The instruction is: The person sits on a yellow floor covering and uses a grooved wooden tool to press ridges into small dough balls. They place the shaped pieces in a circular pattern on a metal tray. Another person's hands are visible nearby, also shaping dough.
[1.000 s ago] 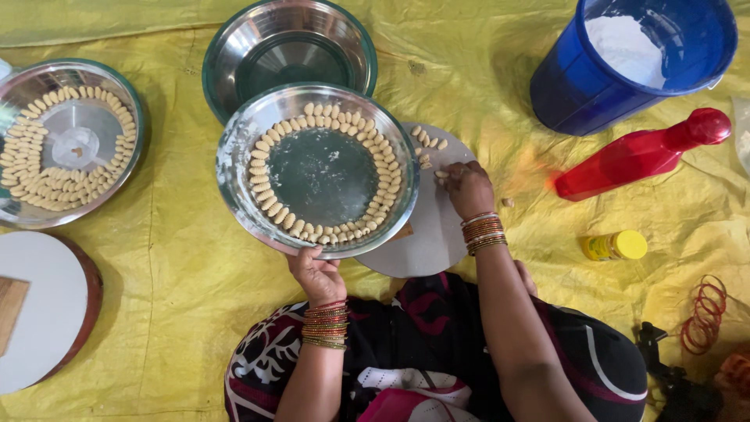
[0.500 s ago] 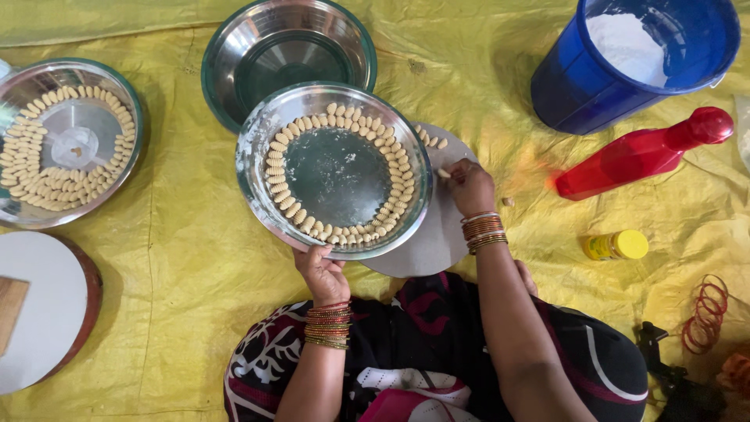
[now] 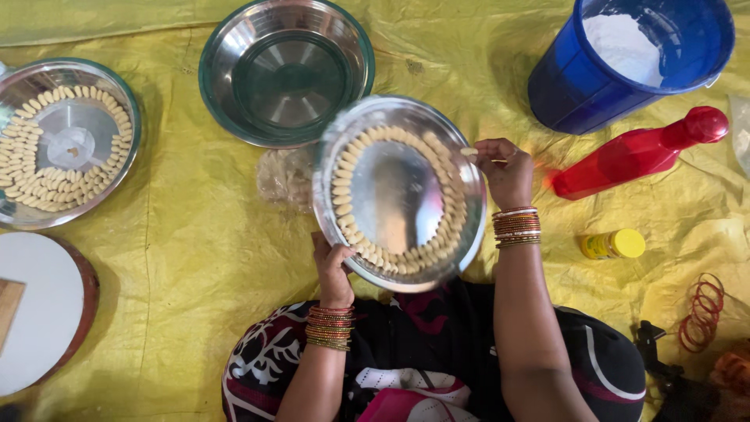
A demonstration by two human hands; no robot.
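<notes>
Surface: yellow sheet (image 3: 195, 258) covering floor.
Steel plate (image 3: 398, 195): raised and tilted above sheet, ringed with pale dough pieces.
Left hand (image 3: 334, 270): closed on plate's lower rim.
Right hand (image 3: 506, 170): fingertips pinching one dough piece (image 3: 469, 151) at plate's upper right rim.
Nearby: empty steel bowl (image 3: 285, 70), blue bucket (image 3: 633, 59), red bottle (image 3: 637, 152).

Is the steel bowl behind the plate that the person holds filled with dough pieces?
No, the steel bowl is empty, while the pale dough pieces ring the steel plate held by the left hand.
</notes>
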